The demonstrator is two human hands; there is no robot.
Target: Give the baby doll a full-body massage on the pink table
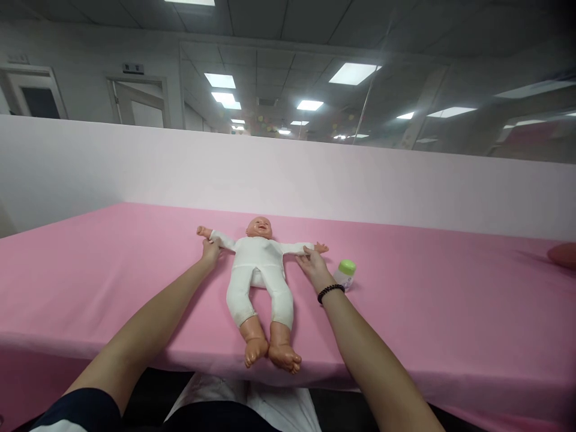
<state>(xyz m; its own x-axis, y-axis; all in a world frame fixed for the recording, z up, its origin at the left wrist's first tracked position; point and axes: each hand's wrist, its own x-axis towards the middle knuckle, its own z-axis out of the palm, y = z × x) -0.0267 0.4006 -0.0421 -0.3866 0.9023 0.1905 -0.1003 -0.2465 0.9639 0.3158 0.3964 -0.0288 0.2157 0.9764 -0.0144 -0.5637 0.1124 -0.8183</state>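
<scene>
A baby doll (258,257) in a white cloth body lies on its back with its head away from me and its bare feet toward me. Both its arms stretch out sideways. My left hand (211,252) grips the doll's arm on the left, just below its small hand; my fingers are partly hidden. On the other side, my right hand (314,265) holds the opposite arm near the wrist, thumb on top of the sleeve. Just beyond my right wrist, which wears a dark coiled band, stands a small bottle (345,273) with a green cap.
A pink cloth (427,312) covers the wide table and hangs over its front edge near me. Behind it rises a low white wall (279,174) with glass above. A reddish rounded object (562,255) lies at the far right edge.
</scene>
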